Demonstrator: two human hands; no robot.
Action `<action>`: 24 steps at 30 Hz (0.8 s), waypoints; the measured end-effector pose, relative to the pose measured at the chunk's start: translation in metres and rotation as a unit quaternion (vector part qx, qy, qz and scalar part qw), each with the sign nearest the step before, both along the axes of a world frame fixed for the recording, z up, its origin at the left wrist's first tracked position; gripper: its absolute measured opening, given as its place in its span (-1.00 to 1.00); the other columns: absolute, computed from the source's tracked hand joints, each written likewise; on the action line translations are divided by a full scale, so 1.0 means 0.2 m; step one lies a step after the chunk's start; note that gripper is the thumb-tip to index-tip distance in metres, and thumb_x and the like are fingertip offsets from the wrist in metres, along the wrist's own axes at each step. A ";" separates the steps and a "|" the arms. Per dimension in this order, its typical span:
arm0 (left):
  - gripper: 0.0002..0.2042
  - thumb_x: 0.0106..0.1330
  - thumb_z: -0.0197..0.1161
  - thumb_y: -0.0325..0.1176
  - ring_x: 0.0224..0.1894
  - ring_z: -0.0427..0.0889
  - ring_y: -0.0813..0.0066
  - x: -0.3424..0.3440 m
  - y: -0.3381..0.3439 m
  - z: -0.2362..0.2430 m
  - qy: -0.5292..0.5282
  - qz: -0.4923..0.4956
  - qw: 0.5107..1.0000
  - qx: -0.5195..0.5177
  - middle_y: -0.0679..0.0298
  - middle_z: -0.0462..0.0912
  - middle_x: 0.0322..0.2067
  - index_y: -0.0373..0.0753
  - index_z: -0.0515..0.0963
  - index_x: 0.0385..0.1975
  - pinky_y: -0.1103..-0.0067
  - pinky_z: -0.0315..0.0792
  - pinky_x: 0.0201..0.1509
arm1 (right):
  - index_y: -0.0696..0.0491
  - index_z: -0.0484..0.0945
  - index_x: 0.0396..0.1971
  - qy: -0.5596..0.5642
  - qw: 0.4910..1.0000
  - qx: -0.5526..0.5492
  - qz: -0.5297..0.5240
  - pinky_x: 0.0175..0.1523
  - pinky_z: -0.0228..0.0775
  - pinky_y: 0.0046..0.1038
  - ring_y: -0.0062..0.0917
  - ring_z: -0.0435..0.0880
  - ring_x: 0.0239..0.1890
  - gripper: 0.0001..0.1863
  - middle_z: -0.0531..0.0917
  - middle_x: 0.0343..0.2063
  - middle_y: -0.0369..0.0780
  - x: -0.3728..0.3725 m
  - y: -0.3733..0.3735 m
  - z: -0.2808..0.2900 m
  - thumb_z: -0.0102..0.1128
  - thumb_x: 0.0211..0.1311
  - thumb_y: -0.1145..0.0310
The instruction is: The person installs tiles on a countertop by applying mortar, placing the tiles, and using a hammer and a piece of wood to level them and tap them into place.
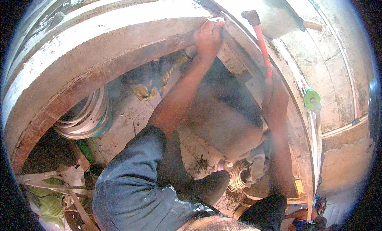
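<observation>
My right hand (274, 97) is wrapped round the lower end of a hammer's red handle. The hammer (261, 44) points up and away, its dark head raised near the slanting plank (292, 99) on the right. At the far corner, where the long pale beam (119, 44) meets that plank, my left hand (208, 37) is closed with its fingertips pressed together. A small white bit (217, 19) shows right by those fingertips; whether they pinch it or something smaller, I cannot make out.
Under the beam lie pale coils (85, 115) and yellow-and-dark cloth-like things (145, 91). A ribbed coil (237, 176) rests low on the floor. Beyond the plank are a green round piece (312, 99) and a wooden handle (312, 25). Part of another person (304, 223) shows lower right.
</observation>
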State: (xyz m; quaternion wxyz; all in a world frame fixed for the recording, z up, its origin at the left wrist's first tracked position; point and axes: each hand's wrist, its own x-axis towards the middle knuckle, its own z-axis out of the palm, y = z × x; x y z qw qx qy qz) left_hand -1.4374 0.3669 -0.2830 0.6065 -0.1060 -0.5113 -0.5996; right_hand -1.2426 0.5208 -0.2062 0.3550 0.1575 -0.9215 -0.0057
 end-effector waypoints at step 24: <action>-0.83 0.14 0.23 -0.33 -0.38 0.61 0.17 0.12 -0.01 -0.01 -0.062 -0.013 0.998 0.020 0.04 0.62 -0.45 -0.31 0.62 -0.41 0.42 0.45 -0.27 | 0.18 0.41 -0.07 -0.018 0.998 -0.053 -0.010 -0.34 0.31 -0.23 -0.04 0.54 -0.41 -0.65 0.53 -0.47 0.08 0.03 -0.04 0.03 -0.17 0.35 0.24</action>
